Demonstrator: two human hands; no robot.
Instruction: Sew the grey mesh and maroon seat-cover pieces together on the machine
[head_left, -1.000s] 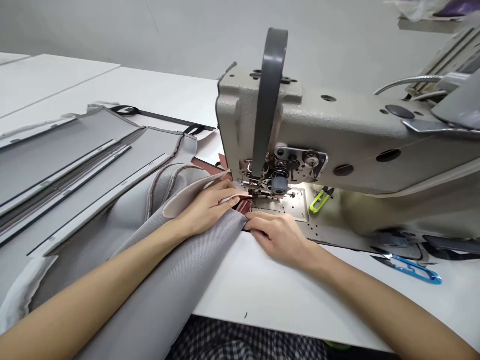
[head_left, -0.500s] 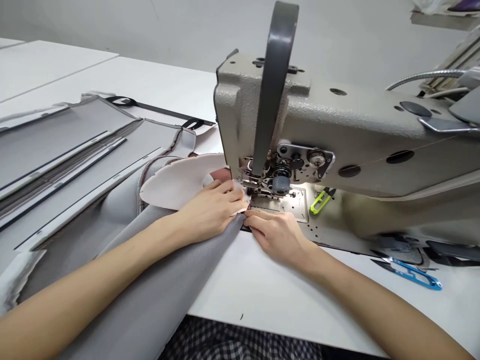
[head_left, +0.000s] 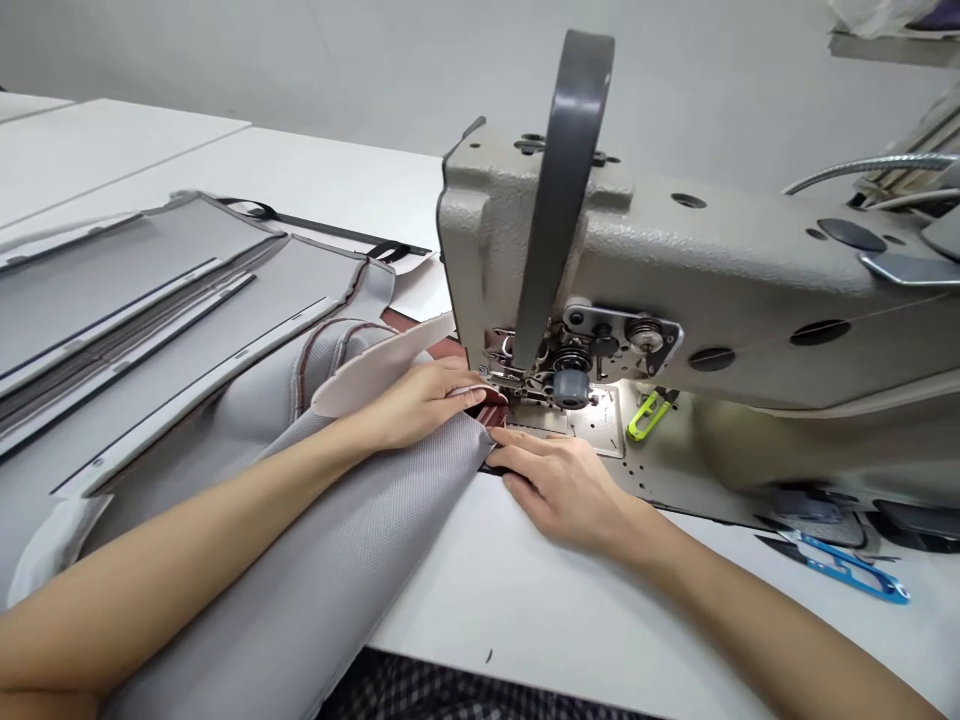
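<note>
A grey woven fabric cover (head_left: 352, 560) with a pale foam backing runs from the lower left up to the presser foot (head_left: 504, 384) of a beige industrial sewing machine (head_left: 675, 270). My left hand (head_left: 420, 402) lies on the fabric just left of the foot, fingers together, pinching a folded pale flap (head_left: 375, 372) over a dark red layer (head_left: 491, 412). My right hand (head_left: 559, 480) rests on the table in front of the needle plate (head_left: 600, 425), fingertips pressing the fabric's edge flat.
More grey panels with black strips (head_left: 150, 310) lie spread over the white table (head_left: 540, 600) at left. Green thread snips (head_left: 646, 414) sit behind the needle plate. Blue snips (head_left: 855, 572) lie at the right near dark fabric scraps. Checked cloth shows below the table edge.
The pale flap, spread wide half a second ago, is folded narrower under my left hand. Both hands stay at the presser foot; the camera shifted slightly.
</note>
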